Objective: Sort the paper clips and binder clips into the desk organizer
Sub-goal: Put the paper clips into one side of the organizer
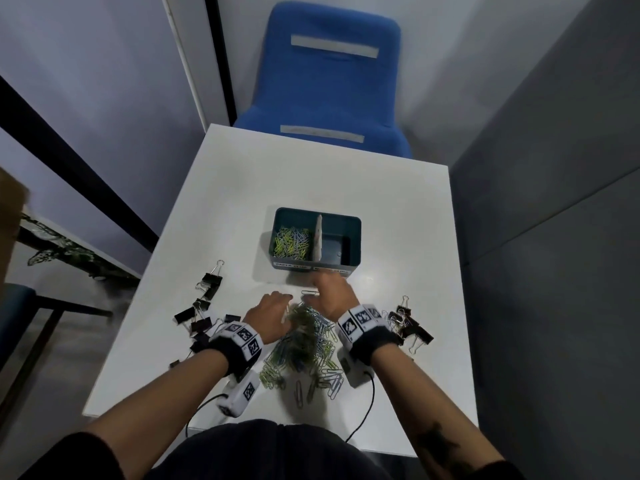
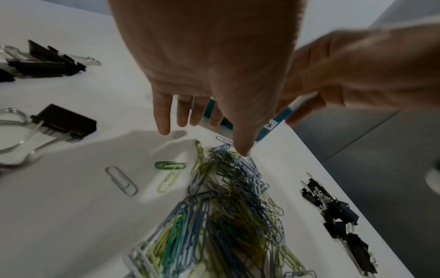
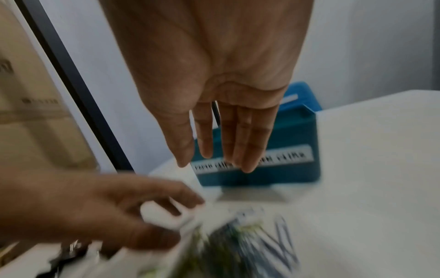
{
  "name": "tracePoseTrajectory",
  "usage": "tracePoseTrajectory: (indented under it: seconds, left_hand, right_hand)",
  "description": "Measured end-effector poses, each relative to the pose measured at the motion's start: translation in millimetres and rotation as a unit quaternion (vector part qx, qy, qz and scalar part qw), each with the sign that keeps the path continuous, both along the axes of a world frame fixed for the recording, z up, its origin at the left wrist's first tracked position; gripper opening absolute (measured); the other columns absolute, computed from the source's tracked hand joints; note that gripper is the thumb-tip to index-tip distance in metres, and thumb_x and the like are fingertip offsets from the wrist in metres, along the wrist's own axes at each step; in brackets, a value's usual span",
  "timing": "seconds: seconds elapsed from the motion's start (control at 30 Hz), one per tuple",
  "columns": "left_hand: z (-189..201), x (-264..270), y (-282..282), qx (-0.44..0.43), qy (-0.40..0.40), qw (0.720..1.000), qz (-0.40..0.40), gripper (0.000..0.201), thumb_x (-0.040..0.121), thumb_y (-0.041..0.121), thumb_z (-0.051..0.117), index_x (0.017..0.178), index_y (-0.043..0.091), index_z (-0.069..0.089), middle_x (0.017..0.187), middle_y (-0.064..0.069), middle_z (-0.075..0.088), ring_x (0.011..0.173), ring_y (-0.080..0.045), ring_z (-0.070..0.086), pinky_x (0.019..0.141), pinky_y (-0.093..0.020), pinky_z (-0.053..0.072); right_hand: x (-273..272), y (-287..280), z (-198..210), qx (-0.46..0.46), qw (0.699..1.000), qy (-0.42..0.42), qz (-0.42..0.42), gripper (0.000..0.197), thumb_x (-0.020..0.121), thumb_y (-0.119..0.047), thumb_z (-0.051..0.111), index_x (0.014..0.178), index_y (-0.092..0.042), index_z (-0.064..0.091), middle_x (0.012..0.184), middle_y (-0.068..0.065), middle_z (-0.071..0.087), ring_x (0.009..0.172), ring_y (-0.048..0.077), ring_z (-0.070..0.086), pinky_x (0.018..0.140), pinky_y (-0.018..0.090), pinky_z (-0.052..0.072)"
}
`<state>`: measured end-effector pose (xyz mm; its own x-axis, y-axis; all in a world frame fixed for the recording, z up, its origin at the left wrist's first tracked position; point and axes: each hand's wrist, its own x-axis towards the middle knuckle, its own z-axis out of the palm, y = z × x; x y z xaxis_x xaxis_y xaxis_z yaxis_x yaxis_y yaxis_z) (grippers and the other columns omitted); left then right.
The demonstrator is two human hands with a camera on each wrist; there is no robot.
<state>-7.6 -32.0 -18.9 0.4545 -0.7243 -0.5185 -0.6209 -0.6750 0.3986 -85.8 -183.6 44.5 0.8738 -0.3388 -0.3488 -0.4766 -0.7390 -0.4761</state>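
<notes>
A teal desk organizer (image 1: 356,237) stands mid-table, split by a white divider (image 1: 318,237). Its left compartment holds coloured paper clips (image 1: 292,242); the right one looks empty. A big pile of paper clips (image 1: 308,337) lies between my wrists. My left hand (image 1: 273,306) hovers at the pile's left edge with fingers straight, its thumb tip (image 2: 243,152) touching the pile (image 2: 233,197). My right hand (image 1: 325,289) is flat with straight fingers (image 3: 247,165) just before the organizer (image 3: 297,131), holding nothing. Black binder clips lie in a left group (image 1: 204,306) and a right group (image 1: 410,323).
A blue chair (image 1: 329,81) stands behind the white table (image 1: 398,202). A grey partition (image 1: 554,202) runs along the right side. Loose paper clips (image 2: 121,180) lie left of the pile. Sensor cables (image 1: 370,400) trail off the near table edge.
</notes>
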Motion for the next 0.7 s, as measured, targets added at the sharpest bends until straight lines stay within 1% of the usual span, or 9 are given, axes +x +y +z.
tracePoseTrajectory:
  seconds: [0.1, 0.17, 0.23, 0.3, 0.4, 0.47, 0.53, 0.6, 0.7]
  left_hand:
    - [-7.3, -4.2, -14.1, 0.041, 0.027, 0.998, -0.030, 0.083, 0.091, 0.052, 0.054, 0.153, 0.019, 0.010, 0.162, -0.006, 0.004, 0.147, -0.027, 0.010, 0.116, -0.045, 0.023]
    - [-14.1, -6.9, -24.6, 0.060, 0.029, 0.996, -0.057, 0.089, 0.089, 0.058, 0.052, 0.154, 0.022, 0.002, 0.162, -0.005, -0.008, 0.148, -0.027, 0.003, 0.117, -0.048, 0.018]
    - [-19.9, -12.0, -32.0, 0.079, 0.033, 0.993, -0.085, 0.091, 0.089, 0.059, 0.051, 0.154, 0.024, -0.002, 0.161, -0.002, -0.014, 0.148, -0.027, -0.002, 0.117, -0.051, 0.016]
    - [-21.8, -20.1, -34.3, 0.096, 0.016, 0.986, -0.135, 0.091, 0.088, 0.060, 0.050, 0.153, 0.025, -0.003, 0.161, 0.000, -0.014, 0.148, -0.028, -0.005, 0.116, -0.052, 0.016]
    - [-25.3, -31.4, -28.8, 0.085, -0.030, 0.972, -0.219, 0.089, 0.089, 0.057, 0.052, 0.153, 0.024, 0.002, 0.162, -0.002, -0.009, 0.148, -0.030, -0.002, 0.116, -0.051, 0.019]
    - [-26.4, -34.5, -20.7, 0.073, -0.046, 0.964, -0.252, 0.086, 0.089, 0.054, 0.052, 0.153, 0.021, 0.007, 0.162, -0.004, -0.005, 0.148, -0.029, -0.001, 0.116, -0.051, 0.019]
    - [-24.1, -37.5, -12.3, 0.066, -0.064, 0.957, -0.274, 0.083, 0.089, 0.053, 0.052, 0.152, 0.019, 0.011, 0.162, -0.005, -0.002, 0.148, -0.030, 0.000, 0.115, -0.052, 0.019]
    - [-18.6, -42.3, -3.9, 0.055, -0.088, 0.959, -0.264, 0.083, 0.088, 0.054, 0.053, 0.151, 0.017, 0.014, 0.161, -0.007, 0.002, 0.148, -0.031, 0.003, 0.114, -0.052, 0.022]
    - [-10.8, -49.0, 15.0, 0.058, -0.091, 0.974, -0.200, 0.098, 0.081, 0.062, 0.059, 0.152, 0.017, 0.007, 0.161, -0.009, -0.002, 0.147, -0.031, 0.007, 0.112, -0.052, 0.023]
  right_hand:
    - [-37.1, 5.1, -30.1, -0.006, 0.996, 0.086, -0.012, 0.046, 0.086, -0.027, 0.067, 0.129, -0.016, 0.053, 0.132, 0.011, 0.050, 0.120, 0.028, 0.048, 0.096, 0.039, 0.045]
    - [-57.2, 7.3, -48.8, -0.019, 0.992, 0.127, -0.013, 0.056, 0.086, -0.027, 0.066, 0.136, -0.018, 0.042, 0.141, 0.014, 0.040, 0.126, 0.032, 0.041, 0.098, 0.043, 0.045]
    - [-74.5, 10.5, -65.8, -0.044, 0.988, 0.147, -0.016, 0.062, 0.085, -0.027, 0.066, 0.138, -0.024, 0.034, 0.145, 0.016, 0.032, 0.127, 0.033, 0.039, 0.095, 0.044, 0.048]
    - [-88.3, 14.8, -76.7, -0.049, 0.987, 0.152, -0.018, 0.066, 0.083, -0.025, 0.067, 0.136, -0.029, 0.029, 0.144, 0.015, 0.030, 0.125, 0.031, 0.041, 0.092, 0.042, 0.051]
    - [-99.3, 19.5, -85.8, -0.036, 0.989, 0.145, -0.016, 0.071, 0.083, -0.021, 0.066, 0.141, -0.027, 0.024, 0.147, 0.016, 0.026, 0.127, 0.033, 0.038, 0.094, 0.043, 0.050]
    - [-100.2, 18.4, -88.2, -0.054, 0.991, 0.119, -0.038, 0.073, 0.084, -0.031, 0.065, 0.143, -0.024, 0.024, 0.149, 0.018, 0.025, 0.130, 0.034, 0.036, 0.095, 0.043, 0.048]
    - [-97.9, 15.4, -90.2, -0.051, 0.991, 0.109, -0.055, 0.084, 0.081, -0.042, 0.068, 0.147, -0.023, 0.019, 0.152, 0.018, 0.022, 0.135, 0.034, 0.030, 0.098, 0.045, 0.046]
    - [-94.6, 13.6, -90.7, -0.028, 0.990, 0.133, -0.034, 0.096, 0.079, -0.048, 0.071, 0.150, -0.025, 0.012, 0.156, 0.014, 0.013, 0.141, 0.034, 0.021, 0.103, 0.049, 0.043]
    - [-91.9, 20.8, -89.1, -0.020, 0.989, 0.144, 0.008, 0.097, 0.072, -0.056, 0.073, 0.146, -0.030, 0.017, 0.156, 0.011, 0.013, 0.140, 0.035, 0.020, 0.104, 0.051, 0.041]
